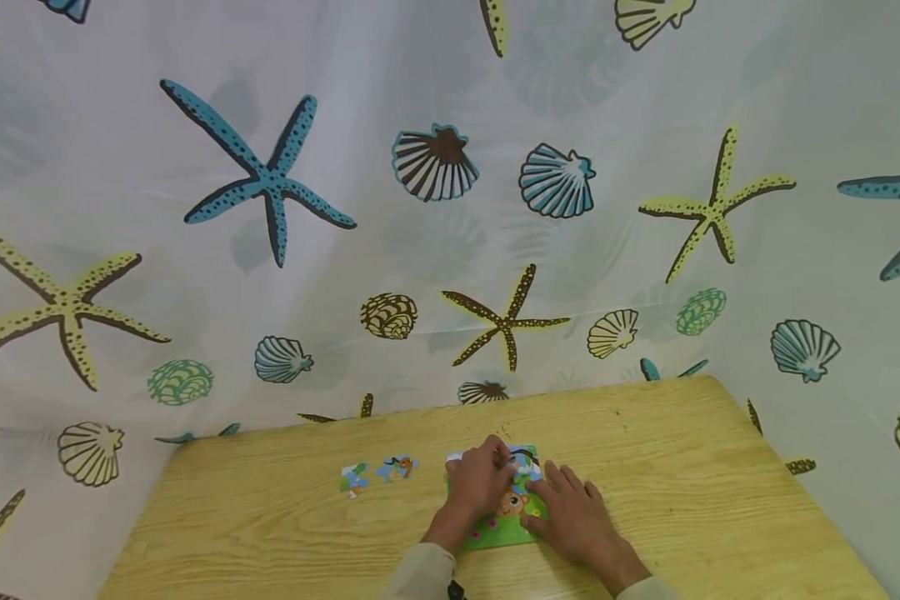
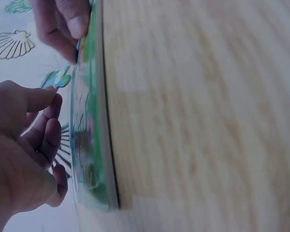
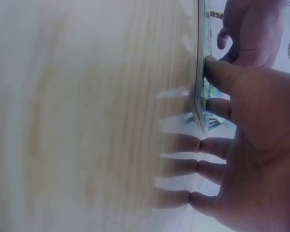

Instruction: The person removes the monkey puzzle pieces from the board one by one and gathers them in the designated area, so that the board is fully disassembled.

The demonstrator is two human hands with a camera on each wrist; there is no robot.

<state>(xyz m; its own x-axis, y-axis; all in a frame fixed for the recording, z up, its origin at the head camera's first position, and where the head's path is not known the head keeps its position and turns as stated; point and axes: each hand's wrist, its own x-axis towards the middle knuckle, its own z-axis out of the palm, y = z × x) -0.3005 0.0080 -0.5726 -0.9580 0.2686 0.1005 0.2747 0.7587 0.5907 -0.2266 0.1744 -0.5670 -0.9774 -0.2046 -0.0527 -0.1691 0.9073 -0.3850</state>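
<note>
A jigsaw puzzle (image 1: pixel 504 533) in a flat tray lies on the table, with a cartoon animal face and green ground on it. Over its upper part my left hand (image 1: pixel 480 479) pinches a small blue, white and green puzzle piece (image 2: pixel 59 77) between thumb and index finger. My right hand (image 1: pixel 576 515) rests at the puzzle's right side. In the right wrist view the thumb and index finger of that right hand (image 3: pixel 261 116) touch the tray's edge (image 3: pixel 199 92), and its other fingertips press on the table. The hands hide part of the picture.
Two loose puzzle pieces, one with a green and white patch (image 1: pixel 353 478) and one with a brown figure (image 1: pixel 397 468), lie left of the puzzle on the wooden table (image 1: pixel 270 525). Behind stands a white curtain (image 1: pixel 420 242) printed with starfish and shells.
</note>
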